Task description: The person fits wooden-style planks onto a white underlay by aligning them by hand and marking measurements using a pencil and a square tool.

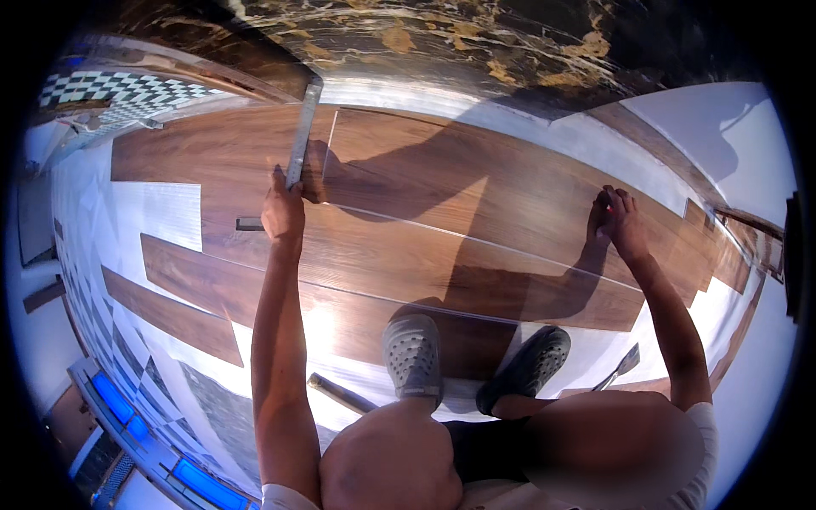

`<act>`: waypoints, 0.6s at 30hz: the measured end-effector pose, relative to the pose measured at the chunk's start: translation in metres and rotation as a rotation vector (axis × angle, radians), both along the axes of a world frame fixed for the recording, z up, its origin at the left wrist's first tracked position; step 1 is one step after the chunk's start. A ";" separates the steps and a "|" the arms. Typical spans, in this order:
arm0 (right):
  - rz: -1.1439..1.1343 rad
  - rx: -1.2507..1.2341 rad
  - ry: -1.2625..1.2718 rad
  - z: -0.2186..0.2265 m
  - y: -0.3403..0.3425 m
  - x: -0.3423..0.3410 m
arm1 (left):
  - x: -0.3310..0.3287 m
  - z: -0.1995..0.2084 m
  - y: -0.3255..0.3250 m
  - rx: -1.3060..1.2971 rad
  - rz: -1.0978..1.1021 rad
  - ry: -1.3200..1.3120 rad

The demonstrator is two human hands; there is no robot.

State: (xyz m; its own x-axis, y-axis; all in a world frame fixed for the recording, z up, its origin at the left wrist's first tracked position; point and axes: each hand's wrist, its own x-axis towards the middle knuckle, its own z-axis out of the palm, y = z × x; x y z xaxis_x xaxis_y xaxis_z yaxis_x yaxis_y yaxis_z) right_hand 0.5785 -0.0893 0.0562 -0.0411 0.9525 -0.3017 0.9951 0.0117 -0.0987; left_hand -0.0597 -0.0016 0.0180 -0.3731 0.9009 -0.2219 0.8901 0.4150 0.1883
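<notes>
My left hand (283,208) is closed around the lower end of a flat metal ruler (303,136). The ruler lies across the brown wood-look planks (408,242), its far end reaching the base of the dark marbled surface (476,38). Off to the right, my right hand (626,225) is raised over the planks with fingers pinched together. Something small and dark, with a red spot, shows at its fingertips; its kind is too small to tell. Near my left hand, a small dark rectangular piece (249,223) lies on the planks.
My shoes (412,353) are at the planks' near edge. A flat-bladed scraper (625,365) lies right of them, and a short bar-like tool (340,393) lies left. Loose planks (174,314) rest on white sheeting (170,208) at left. A white wall (705,136) stands at right.
</notes>
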 end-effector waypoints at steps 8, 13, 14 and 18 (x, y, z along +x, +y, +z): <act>-0.023 0.027 0.036 0.003 0.004 -0.004 | 0.008 0.004 0.018 -0.009 -0.010 -0.002; -0.024 0.043 0.060 -0.001 0.004 -0.002 | 0.015 0.011 0.019 0.016 -0.052 -0.079; -0.008 0.051 0.068 -0.003 0.003 0.001 | 0.016 0.011 0.020 -0.013 -0.024 -0.107; -0.055 0.063 0.154 -0.001 0.001 0.001 | 0.018 0.013 0.025 -0.054 0.019 -0.141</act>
